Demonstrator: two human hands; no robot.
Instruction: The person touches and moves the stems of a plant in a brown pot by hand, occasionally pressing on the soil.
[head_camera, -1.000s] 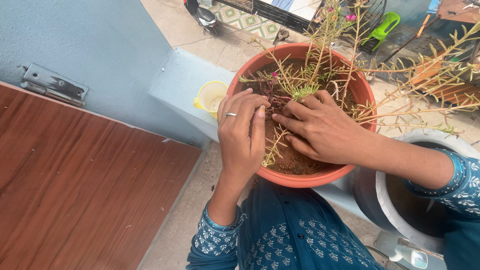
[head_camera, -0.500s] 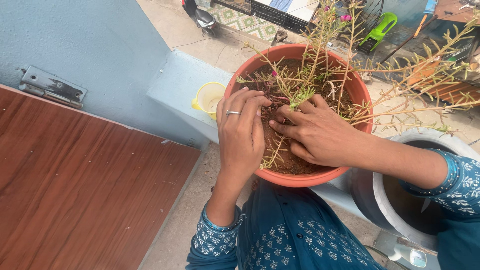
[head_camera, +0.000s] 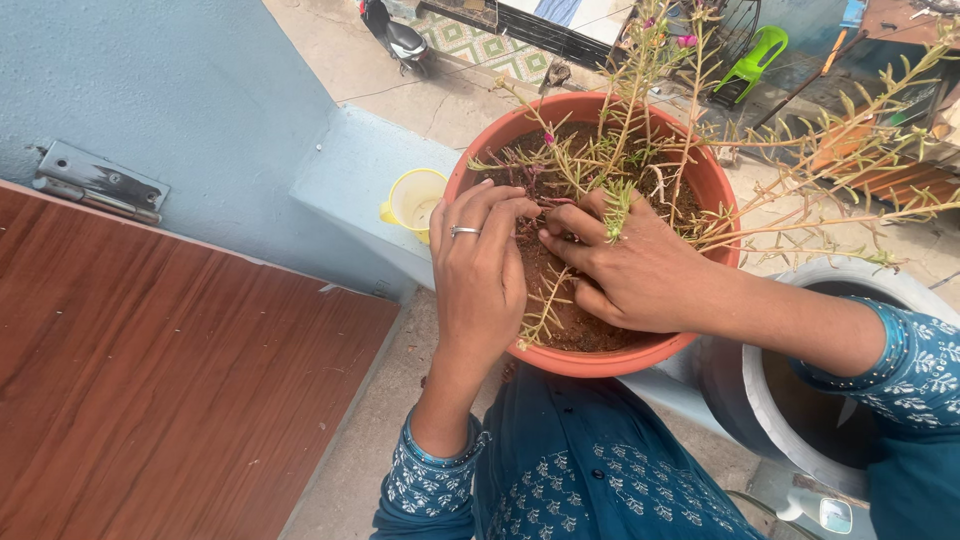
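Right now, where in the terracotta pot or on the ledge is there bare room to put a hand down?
Bare soil lies at the near rim of the round terracotta pot, under the right hand. The pale blue ledge is bare left of the yellow plastic cup. The pot's far half is crowded with green stems; the left hand fills its left side.
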